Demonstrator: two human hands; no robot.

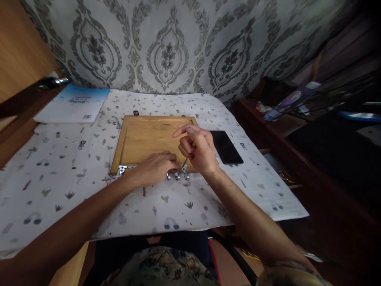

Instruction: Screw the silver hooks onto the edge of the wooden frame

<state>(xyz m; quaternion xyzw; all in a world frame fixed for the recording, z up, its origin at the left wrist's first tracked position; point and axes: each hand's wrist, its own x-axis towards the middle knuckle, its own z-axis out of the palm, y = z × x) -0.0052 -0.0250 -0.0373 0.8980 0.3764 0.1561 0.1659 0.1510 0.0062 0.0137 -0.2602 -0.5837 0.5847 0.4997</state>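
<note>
A wooden panel [151,137] with a raised frame lies flat on the patterned cloth. Along its near edge sit several silvery metal hinges, one at the left corner [120,171] and one at the right [185,172]. My right hand [201,149] is closed around a screwdriver [185,162], its thin shaft slanting down to the right hinge; a bit of yellow handle shows between the fingers, and the index finger points out. My left hand [156,167] lies over the near edge, fingers bent together against the hinges beside the screwdriver tip. Its thumb and fingertips are partly hidden.
A dark phone [226,147] lies right of the panel. At the back left is a blue-and-white book [76,103]. The white cloth [149,214] covers the table and hangs at its front edge. Further right, a plastic bottle [293,99] rests on dark furniture. A patterned curtain closes the back.
</note>
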